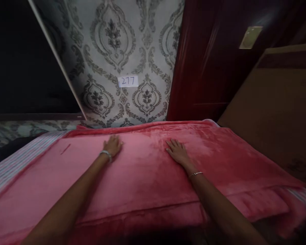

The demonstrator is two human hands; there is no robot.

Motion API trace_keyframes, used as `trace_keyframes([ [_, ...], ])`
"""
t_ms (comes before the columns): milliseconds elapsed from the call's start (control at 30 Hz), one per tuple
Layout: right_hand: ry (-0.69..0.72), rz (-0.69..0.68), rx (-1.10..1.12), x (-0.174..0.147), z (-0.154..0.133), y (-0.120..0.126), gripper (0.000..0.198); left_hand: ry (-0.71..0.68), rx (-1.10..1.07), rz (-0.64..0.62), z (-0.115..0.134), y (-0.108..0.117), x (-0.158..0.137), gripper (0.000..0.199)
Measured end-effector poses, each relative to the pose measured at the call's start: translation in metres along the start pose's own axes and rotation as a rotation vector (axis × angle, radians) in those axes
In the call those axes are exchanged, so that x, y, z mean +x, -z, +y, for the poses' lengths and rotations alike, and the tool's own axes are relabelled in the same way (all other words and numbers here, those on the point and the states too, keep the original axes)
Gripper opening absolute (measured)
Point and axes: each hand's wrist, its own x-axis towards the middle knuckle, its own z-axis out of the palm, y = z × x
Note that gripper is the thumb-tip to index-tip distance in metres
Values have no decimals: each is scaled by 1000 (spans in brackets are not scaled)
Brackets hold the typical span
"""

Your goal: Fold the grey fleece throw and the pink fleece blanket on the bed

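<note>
Blanket, one, pink to deep red (142, 170): spread broad and mostly flat in front of the person, its far edge near the papered wall, its near edge hanging in layered folds. Pile plush, with darker and lighter brushed patches; by judgement soft, limp and hardly fragile, fairly heavy for its spread, apt to slide a little and to drag in creases. Best hold, by judgement: the rolled far edge or the near folds, gathered by the handful, since the flat middle offers little to pinch. Left hand (112, 145), slightly blurred: palm down on the paler part, nothing clasped. Right hand (179, 152): palm down where pale pile meets dark, fingers spread apart, gripping nothing. Bracelets, one per wrist. Striped cloth (28, 158): under the blanket, showing at the left and again at the right corner. Dark screen (33, 64): upper left, overhanging that side. Patterned wallpaper (112, 37), bearing a paper slip marked 277 (128, 81). Dark red door or panel (204, 68), beside it. Brown board (277, 115): right, close along the blanket's edge; with the wall and screen, it limits reach there.
</note>
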Motion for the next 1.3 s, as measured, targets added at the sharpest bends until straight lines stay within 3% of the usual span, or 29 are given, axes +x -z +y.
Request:
trace_keyframes([
  [100,50,-49,62,6,-16,15,57,-80,18,-91,48,-18,13,63],
  [200,220,-29,109,14,-41,18,56,-126,47,-128,89,-37,20,63],
  [300,375,-33,118,27,-52,10,55,-131,83,-135,106,-51,21,62],
  [367,437,-43,114,40,-41,6,56,-140,121,-133,105,-57,22,62],
  [433,430,-39,110,54,-12,7,58,-149,160,-126,102,-59,24,62],
  [533,295,-10,99,72,57,16,57,-151,180,-109,98,-61,27,61],
  [767,-200,-26,-36,89,232,42,55,-152,206,-101,97,-67,31,61],
  [867,-350,-5,-56,82,281,51,56,-150,197,-91,90,-74,35,61],
  [967,-529,21,-27,73,309,62,57,-163,176,-59,82,-81,39,62],
  [1067,-614,39,10,68,308,73,58,-171,173,-64,80,-84,42,64],
  [1167,-577,66,16,62,267,74,57,-168,167,-79,82,-81,43,66],
  [1233,-437,96,15,50,219,63,52,-170,157,-79,84,-78,43,66],
  [1300,-96,156,-4,33,170,45,51,-178,145,-71,86,-74,43,67],
])
